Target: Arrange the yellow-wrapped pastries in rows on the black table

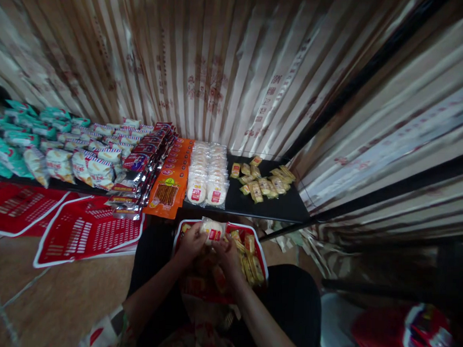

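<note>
Between both hands, over a red basket (265,266) with a white rim, is a rice cracker packet (213,229) in clear wrap with a red label. My left hand (193,242) grips its left side with closed fingers. At its lower right edge, my right hand (227,252) pinches the same packet. Several small yellow-wrapped snacks (252,265) lie in the basket, mostly on the right; its near contents are dark and partly hidden by my forearms. The basket rests between my knees.
A black shelf (264,209) ahead bears rows of rice cracker packets (208,165), loose yellow snacks (269,185), orange bags (166,194), purple bags (143,155), white bags (98,166) and green bags (12,155). Red baskets (89,229) lie at left. Black poles (386,186) slant at right before a curtain (220,67).
</note>
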{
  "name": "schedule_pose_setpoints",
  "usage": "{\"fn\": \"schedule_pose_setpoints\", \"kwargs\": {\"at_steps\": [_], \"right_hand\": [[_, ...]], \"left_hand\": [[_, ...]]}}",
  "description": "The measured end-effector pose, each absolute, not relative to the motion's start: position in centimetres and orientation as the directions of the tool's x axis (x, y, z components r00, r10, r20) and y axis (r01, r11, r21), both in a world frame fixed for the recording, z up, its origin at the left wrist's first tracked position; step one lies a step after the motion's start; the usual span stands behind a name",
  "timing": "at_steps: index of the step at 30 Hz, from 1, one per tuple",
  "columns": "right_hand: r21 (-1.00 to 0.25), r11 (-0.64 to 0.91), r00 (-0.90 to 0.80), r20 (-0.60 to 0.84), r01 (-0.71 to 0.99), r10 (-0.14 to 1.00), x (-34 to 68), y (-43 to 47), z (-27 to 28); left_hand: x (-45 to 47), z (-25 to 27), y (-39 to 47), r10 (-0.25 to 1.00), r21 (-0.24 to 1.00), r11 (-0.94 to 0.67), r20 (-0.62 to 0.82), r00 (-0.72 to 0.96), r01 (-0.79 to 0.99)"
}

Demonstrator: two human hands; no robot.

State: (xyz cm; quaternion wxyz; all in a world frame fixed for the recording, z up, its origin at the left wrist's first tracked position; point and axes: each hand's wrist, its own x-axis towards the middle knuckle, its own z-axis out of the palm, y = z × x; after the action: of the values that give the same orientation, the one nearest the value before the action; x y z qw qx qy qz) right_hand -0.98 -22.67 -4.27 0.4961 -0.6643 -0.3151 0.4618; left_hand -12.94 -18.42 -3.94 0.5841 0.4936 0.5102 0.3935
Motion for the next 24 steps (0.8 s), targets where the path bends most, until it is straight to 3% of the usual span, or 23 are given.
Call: {"fn": "schedule_pose_setpoints", "kwargs": {"at_steps": [3, 5, 9, 14, 18, 21, 24], "right_hand": [[-0.913, -0.138, 0.392, 0.026, 0.385, 0.919, 0.9, -21.8, -3.5], [-0.854, -0.053, 0.29, 0.116, 0.517, 0.95, 1.9, -21.2, -2.9], [-0.899, -0.087, 0.167, -0.015, 0.43, 0.986, 2.7, -19.6, -2.5], [-0.972, -0.141, 0.238, -0.094, 0.19, 0.967, 2.8, -16.3, -3.1], [-0.989, -0.147, 0.284, -0.133, 0.03, 0.95, 2.8, -13.4, -3.8], [-0.986, -0.167, 0.335, -0.148, 0.029, 0.931, 2.6, -11.9, -4.0], [-0.963, -0.187, 0.388, -0.099, 0.195, 0.916, 2.3, -11.5, -3.8]], "left_hand": [[-13.8, -3.2, -17.4, 0.953, 0.97, 0.077, -0.139, 0.268, 0.229], [-14.3, -2.3, -16.6, 0.932, 0.95, 0.004, -0.117, 0.344, 0.312], [-14.3, -0.6, -14.8, 0.921, 0.937, -0.062, -0.08, 0.382, 0.344], [-13.1, -0.4, -12.3, 0.969, 0.952, -0.025, -0.052, 0.243, 0.304], [-12.3, -1.1, -10.9, 0.991, 0.938, -0.085, 0.044, 0.126, 0.337], [-12.0, -1.0, -10.5, 0.978, 0.861, -0.207, 0.177, 0.108, 0.464], [-12.1, -0.6, -10.4, 0.941, 0.69, -0.28, 0.333, 0.05, 0.668]]}}
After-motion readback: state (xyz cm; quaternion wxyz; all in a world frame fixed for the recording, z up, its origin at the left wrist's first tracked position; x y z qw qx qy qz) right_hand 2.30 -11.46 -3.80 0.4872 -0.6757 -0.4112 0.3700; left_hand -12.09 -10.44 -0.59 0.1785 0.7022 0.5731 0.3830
